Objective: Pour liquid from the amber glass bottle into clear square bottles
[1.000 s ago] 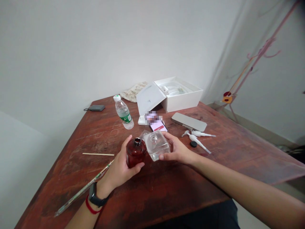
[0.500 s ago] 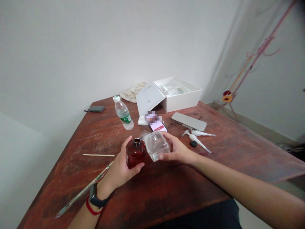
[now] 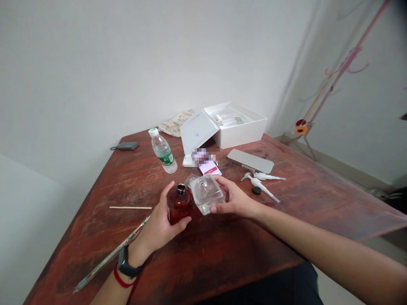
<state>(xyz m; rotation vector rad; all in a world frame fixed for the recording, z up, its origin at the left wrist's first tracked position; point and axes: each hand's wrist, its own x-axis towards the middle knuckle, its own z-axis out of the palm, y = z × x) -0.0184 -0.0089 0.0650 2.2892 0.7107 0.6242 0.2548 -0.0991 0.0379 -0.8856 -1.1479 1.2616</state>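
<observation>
My left hand (image 3: 167, 222) is wrapped round a dark amber bottle (image 3: 180, 204), whose neck is uncapped and points up. Beside it, my right hand (image 3: 230, 197) grips a clear square bottle (image 3: 207, 195), tilted slightly, with its bare neck facing up and some clear liquid inside. The two bottles are close together, side by side; whether they touch I cannot tell. To the right, two white pump heads (image 3: 261, 188) lie on the table near a small black cap (image 3: 256, 190). A flat see-through piece (image 3: 191, 179) shows partly behind the clear bottle.
A water bottle (image 3: 163, 153) stands on the wooden table (image 3: 229, 254). Behind are a phone (image 3: 211, 168), an open white box (image 3: 243, 134) and a silver case (image 3: 250, 161). A thin stick (image 3: 130, 207) and a wrapped long item (image 3: 110, 257) lie left; a grey device (image 3: 126, 146) sits farther back.
The whole view has shifted slightly, so everything sits a little farther left. Both hands keep their hold on the two bottles, with no clear movement between them.
</observation>
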